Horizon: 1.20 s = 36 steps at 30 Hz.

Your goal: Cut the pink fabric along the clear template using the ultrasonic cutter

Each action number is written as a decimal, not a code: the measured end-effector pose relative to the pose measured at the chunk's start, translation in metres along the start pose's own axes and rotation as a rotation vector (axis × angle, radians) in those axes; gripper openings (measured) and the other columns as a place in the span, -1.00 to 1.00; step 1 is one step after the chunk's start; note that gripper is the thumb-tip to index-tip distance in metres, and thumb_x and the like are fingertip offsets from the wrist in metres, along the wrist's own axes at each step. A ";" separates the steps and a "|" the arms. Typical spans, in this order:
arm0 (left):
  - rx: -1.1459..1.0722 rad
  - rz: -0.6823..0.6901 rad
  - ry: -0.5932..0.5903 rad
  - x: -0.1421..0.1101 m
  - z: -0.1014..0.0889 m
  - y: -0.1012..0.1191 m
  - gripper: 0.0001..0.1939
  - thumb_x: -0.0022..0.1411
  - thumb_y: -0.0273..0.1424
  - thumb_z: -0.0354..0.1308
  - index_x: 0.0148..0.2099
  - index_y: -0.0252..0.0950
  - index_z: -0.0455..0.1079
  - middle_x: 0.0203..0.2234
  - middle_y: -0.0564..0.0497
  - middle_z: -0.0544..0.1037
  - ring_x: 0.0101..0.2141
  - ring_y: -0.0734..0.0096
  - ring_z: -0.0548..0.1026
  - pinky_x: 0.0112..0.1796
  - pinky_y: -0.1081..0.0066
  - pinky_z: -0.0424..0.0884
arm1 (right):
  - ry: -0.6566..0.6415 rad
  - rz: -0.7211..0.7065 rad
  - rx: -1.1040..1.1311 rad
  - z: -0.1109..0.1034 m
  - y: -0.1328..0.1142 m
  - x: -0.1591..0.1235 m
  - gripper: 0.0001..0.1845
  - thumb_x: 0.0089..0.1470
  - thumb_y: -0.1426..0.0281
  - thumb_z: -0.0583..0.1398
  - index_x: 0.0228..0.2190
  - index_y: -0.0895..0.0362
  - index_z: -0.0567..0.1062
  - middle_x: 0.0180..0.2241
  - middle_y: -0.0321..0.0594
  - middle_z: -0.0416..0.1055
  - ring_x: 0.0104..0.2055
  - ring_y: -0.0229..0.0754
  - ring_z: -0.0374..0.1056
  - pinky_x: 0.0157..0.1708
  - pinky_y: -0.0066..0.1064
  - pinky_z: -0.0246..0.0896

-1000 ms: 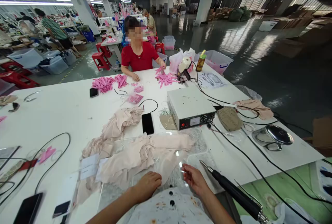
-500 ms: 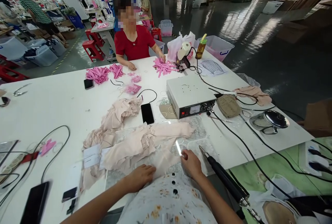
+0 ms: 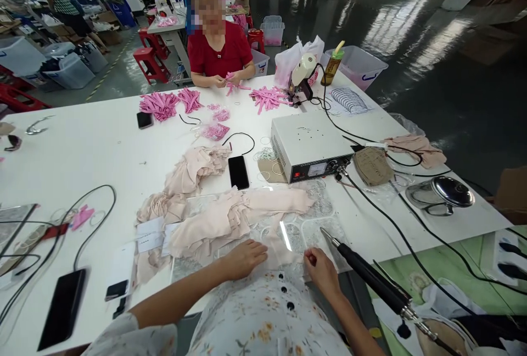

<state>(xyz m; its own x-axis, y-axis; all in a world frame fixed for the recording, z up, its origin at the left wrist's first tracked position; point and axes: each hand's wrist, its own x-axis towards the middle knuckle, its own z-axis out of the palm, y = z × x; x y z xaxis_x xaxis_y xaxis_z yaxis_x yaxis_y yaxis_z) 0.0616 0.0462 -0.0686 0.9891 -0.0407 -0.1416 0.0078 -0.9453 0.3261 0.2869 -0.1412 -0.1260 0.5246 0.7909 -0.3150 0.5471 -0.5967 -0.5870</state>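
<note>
My left hand (image 3: 244,257) rests with fingers curled on a piece of pale beige fabric (image 3: 230,218) at the near edge of the white table (image 3: 82,158). My right hand (image 3: 321,270) sits beside it with thumb and fingers pinched together; whatever it pinches is too small to make out. The fabric lies over a clear sheet (image 3: 304,224) strewn with small clear rings. A black pen-shaped tool (image 3: 373,279) on a cable lies just right of my right hand, untouched.
A white control box (image 3: 309,146) stands mid-table with cables running from it. A black phone (image 3: 238,172) lies by more beige fabric (image 3: 193,169). Across the table a person in red (image 3: 217,54) handles pink strips (image 3: 267,98). A steel lid (image 3: 447,191) sits right.
My right hand has drawn back toward the table edge and closed into a pinch. My left hand has slid slightly forward on the fabric. The person opposite has brought both hands together.
</note>
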 end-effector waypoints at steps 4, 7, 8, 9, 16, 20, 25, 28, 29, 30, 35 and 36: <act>0.039 -0.005 0.055 0.050 -0.005 -0.024 -0.67 0.40 -0.50 -0.03 0.16 -0.23 0.32 0.15 -0.07 0.40 0.14 0.24 0.34 0.13 0.23 0.20 | 0.018 -0.042 0.013 0.003 0.007 0.001 -0.78 0.23 0.26 0.18 -0.25 0.18 0.46 -0.28 -0.24 0.42 -0.32 -0.26 0.37 -0.31 -0.33 0.38; 0.081 -0.108 0.103 0.068 -0.013 -0.048 -0.72 0.36 -0.55 -0.02 0.04 -0.30 0.41 0.10 -0.15 0.44 0.13 0.10 0.35 0.12 0.06 0.19 | 0.028 -0.060 0.046 0.003 0.014 0.000 -0.77 0.23 0.25 0.18 -0.24 0.17 0.46 -0.28 -0.24 0.42 -0.32 -0.26 0.38 -0.31 -0.33 0.38; 0.092 -0.138 0.119 0.069 -0.015 -0.053 -0.72 0.35 -0.58 -0.03 0.01 -0.33 0.42 0.09 -0.20 0.44 0.12 0.07 0.36 0.11 0.03 0.20 | 0.034 -0.061 0.063 0.003 0.016 -0.002 -0.77 0.24 0.25 0.17 -0.23 0.17 0.46 -0.28 -0.24 0.42 -0.33 -0.27 0.38 -0.32 -0.34 0.38; 0.101 -0.155 0.132 0.067 -0.017 -0.056 -0.71 0.34 -0.60 -0.05 0.01 -0.36 0.42 0.09 -0.24 0.43 0.12 0.06 0.36 0.10 0.02 0.21 | 0.041 -0.059 0.081 0.002 0.019 -0.003 -0.77 0.24 0.25 0.17 -0.22 0.17 0.45 -0.28 -0.24 0.42 -0.34 -0.27 0.38 -0.32 -0.34 0.38; 0.064 0.108 0.107 0.041 0.006 -0.018 -0.66 0.39 -0.47 -0.05 0.15 -0.24 0.36 0.21 -0.07 0.34 0.21 0.22 0.27 0.22 0.16 0.13 | 0.075 -0.067 0.202 -0.005 0.031 -0.011 -0.75 0.24 0.24 0.18 -0.19 0.17 0.46 -0.27 -0.24 0.43 -0.34 -0.27 0.39 -0.34 -0.35 0.39; 0.026 0.157 0.096 0.039 0.030 -0.012 -0.59 0.39 -0.51 -0.11 0.24 -0.31 0.28 0.25 -0.15 0.27 0.27 0.10 0.17 0.24 0.02 0.05 | 0.098 -0.072 0.223 -0.004 0.033 -0.013 -0.74 0.23 0.23 0.18 -0.18 0.18 0.45 -0.25 -0.23 0.43 -0.32 -0.25 0.39 -0.31 -0.32 0.39; -0.042 0.267 0.066 0.047 0.038 -0.016 -0.55 0.44 -0.51 -0.17 0.32 -0.29 0.17 0.29 -0.12 0.21 0.33 0.16 0.04 0.29 0.02 -0.06 | 0.144 -0.035 0.241 0.002 0.032 -0.020 -0.71 0.24 0.21 0.16 -0.15 0.17 0.44 -0.27 -0.23 0.42 -0.36 -0.28 0.37 -0.36 -0.36 0.37; -0.074 0.349 0.037 0.056 0.037 -0.015 -0.54 0.46 -0.49 -0.17 0.36 -0.27 0.11 0.30 -0.10 0.18 0.34 0.20 0.01 0.31 0.06 -0.09 | 0.203 -0.005 0.258 0.008 0.031 -0.024 -0.70 0.24 0.20 0.16 -0.13 0.17 0.43 -0.26 -0.23 0.42 -0.35 -0.27 0.37 -0.34 -0.34 0.37; -0.080 0.368 0.028 0.059 0.037 -0.015 -0.53 0.46 -0.49 -0.17 0.36 -0.27 0.10 0.30 -0.10 0.18 0.34 0.20 0.01 0.31 0.05 -0.10 | 0.223 0.004 0.264 0.010 0.030 -0.024 -0.69 0.24 0.19 0.16 -0.13 0.17 0.43 -0.26 -0.23 0.41 -0.35 -0.27 0.37 -0.33 -0.33 0.37; -0.082 0.384 0.020 0.062 0.037 -0.016 -0.52 0.46 -0.49 -0.17 0.37 -0.26 0.08 0.30 -0.10 0.18 0.34 0.19 0.02 0.31 0.04 -0.10 | 0.241 0.013 0.269 0.012 0.029 -0.025 -0.69 0.24 0.19 0.15 -0.13 0.16 0.43 -0.26 -0.23 0.41 -0.35 -0.27 0.36 -0.33 -0.34 0.37; -0.063 0.439 0.005 0.070 0.041 -0.024 -0.53 0.46 -0.46 -0.14 0.36 -0.29 0.09 0.31 -0.10 0.17 0.34 0.14 0.01 0.31 0.01 -0.13 | 0.318 0.032 0.280 0.020 0.024 -0.024 -0.71 0.24 0.21 0.16 -0.13 0.17 0.43 -0.26 -0.23 0.42 -0.36 -0.28 0.36 -0.35 -0.35 0.38; -0.056 0.445 0.006 0.070 0.041 -0.025 -0.53 0.46 -0.46 -0.13 0.36 -0.30 0.10 0.31 -0.11 0.17 0.33 0.13 0.01 0.31 0.00 -0.13 | 0.331 0.033 0.280 0.020 0.023 -0.023 -0.71 0.24 0.21 0.16 -0.14 0.17 0.43 -0.26 -0.23 0.42 -0.36 -0.28 0.37 -0.34 -0.35 0.38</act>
<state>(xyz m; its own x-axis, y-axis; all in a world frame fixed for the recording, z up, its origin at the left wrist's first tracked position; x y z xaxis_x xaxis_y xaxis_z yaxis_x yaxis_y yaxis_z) 0.1248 0.0537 -0.1254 0.8988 -0.4375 0.0290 -0.4108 -0.8172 0.4042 0.2738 -0.1704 -0.1474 0.7445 0.6588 -0.1077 0.3527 -0.5252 -0.7744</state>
